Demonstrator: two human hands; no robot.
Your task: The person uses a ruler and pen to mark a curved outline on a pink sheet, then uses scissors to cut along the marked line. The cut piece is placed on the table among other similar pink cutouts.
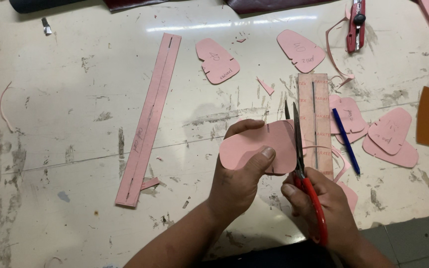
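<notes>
A rounded pink card piece (256,148) is pinched in the left hand (237,186), thumb on top and fingers curled beneath, above the near edge of the scuffed white table (65,124). Red-handled scissors (306,178) are gripped in the right hand (323,208), fingers closed through the handles, and the blades are set against the piece's right edge, slightly parted. A thin pink offcut strip (323,149) curls away beside them. Just behind lie a slotted pink strip (315,114) and a blue pen (346,141) (other cut shapes are scattered toward the far edge). A wandering cut is likely if the piece is turned too quickly in the pinch; the thumb, close to the blades, could be nicked.
</notes>
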